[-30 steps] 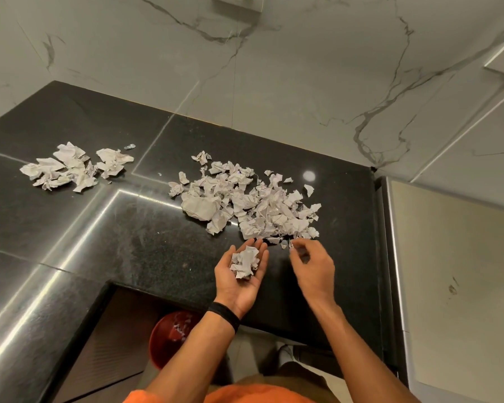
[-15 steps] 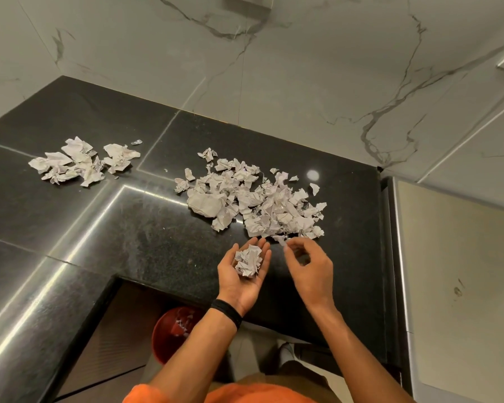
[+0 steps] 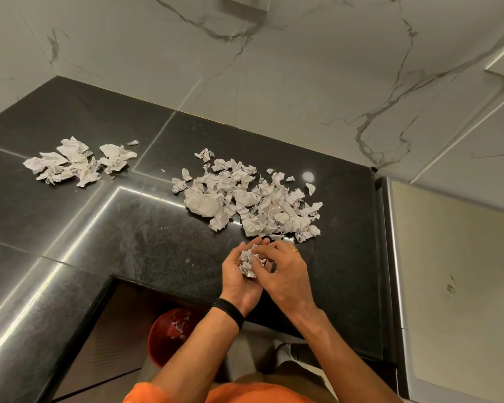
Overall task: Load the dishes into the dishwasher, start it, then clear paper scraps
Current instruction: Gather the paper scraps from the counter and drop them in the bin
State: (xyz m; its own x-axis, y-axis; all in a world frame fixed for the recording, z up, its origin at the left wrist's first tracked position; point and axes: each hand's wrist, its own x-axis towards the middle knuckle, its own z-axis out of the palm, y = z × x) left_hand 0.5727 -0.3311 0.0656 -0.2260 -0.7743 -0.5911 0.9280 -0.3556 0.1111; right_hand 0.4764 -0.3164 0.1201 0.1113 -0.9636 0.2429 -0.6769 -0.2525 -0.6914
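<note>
Two heaps of torn paper lie on the black surface (image 3: 128, 242): a large heap (image 3: 253, 205) straight ahead of the hands, and a small heap (image 3: 73, 164) well apart to the left. The left hand (image 3: 239, 282) is held palm up just short of the large heap's near edge, its fingers (image 3: 261, 243) curled up round a handful (image 3: 247, 264) of scraps. The right hand (image 3: 287, 273) lies palm down across it from the right, with its fingers bent onto the handful. I cannot tell whether they pinch a piece or only press it in.

The large heap has no marked long axis, though it spreads somewhat wider left to right. Its nearest scraps sit just beyond both hands' fingertips, and the right hand looks the freer to reach them. A red bin (image 3: 157, 344) stands on the floor below the surface's edge, under the left forearm. The likely next move is either another pick forward or a drop down and back into the bin.
</note>
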